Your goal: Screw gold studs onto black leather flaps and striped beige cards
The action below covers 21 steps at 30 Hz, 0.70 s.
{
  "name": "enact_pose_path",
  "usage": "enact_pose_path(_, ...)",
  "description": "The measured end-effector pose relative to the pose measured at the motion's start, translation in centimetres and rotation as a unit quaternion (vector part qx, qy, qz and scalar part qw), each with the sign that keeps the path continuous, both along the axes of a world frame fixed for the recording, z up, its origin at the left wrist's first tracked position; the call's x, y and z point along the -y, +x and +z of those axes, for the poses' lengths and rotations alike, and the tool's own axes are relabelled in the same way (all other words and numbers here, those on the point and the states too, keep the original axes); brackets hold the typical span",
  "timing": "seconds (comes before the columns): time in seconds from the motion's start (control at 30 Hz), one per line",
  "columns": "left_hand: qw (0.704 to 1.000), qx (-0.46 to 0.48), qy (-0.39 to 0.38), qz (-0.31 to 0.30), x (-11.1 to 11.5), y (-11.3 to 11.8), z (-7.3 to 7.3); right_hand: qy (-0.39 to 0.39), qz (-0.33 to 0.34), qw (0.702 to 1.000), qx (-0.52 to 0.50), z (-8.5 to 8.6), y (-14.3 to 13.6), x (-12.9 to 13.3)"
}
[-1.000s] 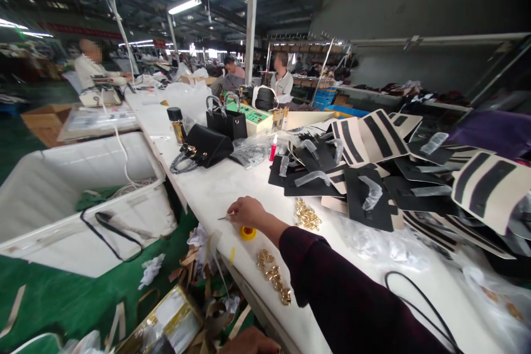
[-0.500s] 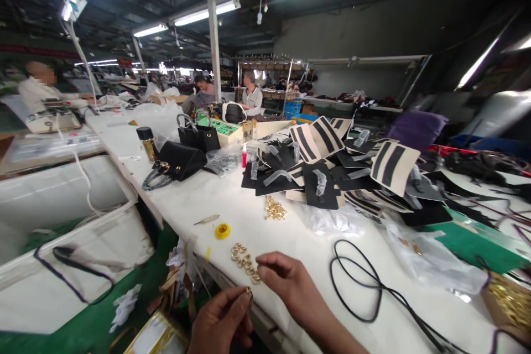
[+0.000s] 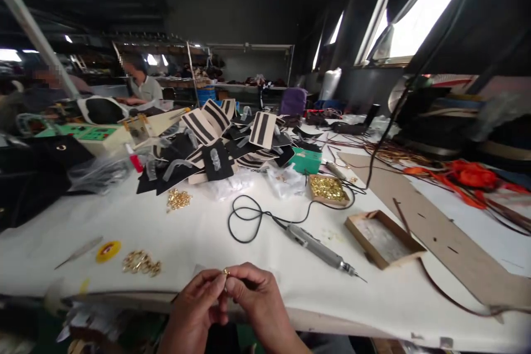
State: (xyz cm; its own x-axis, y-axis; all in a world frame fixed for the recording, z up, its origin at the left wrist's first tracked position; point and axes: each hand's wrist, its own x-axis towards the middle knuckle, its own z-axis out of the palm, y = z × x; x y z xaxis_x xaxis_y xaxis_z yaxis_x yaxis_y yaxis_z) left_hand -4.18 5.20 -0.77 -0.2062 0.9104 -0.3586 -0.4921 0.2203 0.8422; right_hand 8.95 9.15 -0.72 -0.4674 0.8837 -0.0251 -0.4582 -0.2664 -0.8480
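Note:
My left hand [image 3: 194, 307] and my right hand [image 3: 261, 301] meet at the table's front edge, fingertips pinched together. Between them shows a small gold metal piece [image 3: 226, 272], its exact kind too small to make out. Both hands are closed on it, and my fingers hide most of it. Left of my hands lies a cluster of gold rings [image 3: 141, 263], with a yellow round spool [image 3: 108, 251] and a thin pointed tool [image 3: 81, 251] beyond. To the right, a grey corded electric screwdriver [image 3: 319, 249] rests on the white table [image 3: 199, 232].
Farther back are a pile of small gold parts [image 3: 178, 199] and heaped black and striped panels [image 3: 218, 160]. A cardboard box of gold pieces [image 3: 329, 189] and a shallow cardboard box [image 3: 384, 240] stand right. A black cord [image 3: 244, 240] loops across the table. A co-worker [image 3: 143, 86] sits behind.
My right hand has left the gold rings and come to my left hand; both now pinch the small gold piece. The view has turned right, bringing the screwdriver and cardboard boxes into sight.

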Motion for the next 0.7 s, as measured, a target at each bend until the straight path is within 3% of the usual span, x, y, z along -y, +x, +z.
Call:
enact_pose_path(0.17,0.996,0.043,-0.027,-0.074,-1.9,1.9,-1.3,-0.036,-0.022,0.999,-0.006,-1.4,2.1,-1.3)
enact_pose_path(0.33,0.993,0.005,-0.03,-0.112,-4.2,3.7,-1.8,-0.003,-0.083,0.991,0.109,-2.7,5.3,-4.0)
enact_pose_path(0.53,0.984,-0.133,0.029,-0.113,-7.6,3.6,-0.8,0.102,-0.168,0.937,0.288,-3.6,9.9,-8.1)
enact_pose_path(0.7,0.968,-0.216,0.046,-0.122,-10.7,2.5,0.3,0.131,-0.179,0.92,0.324,-5.6,11.3,-9.7)
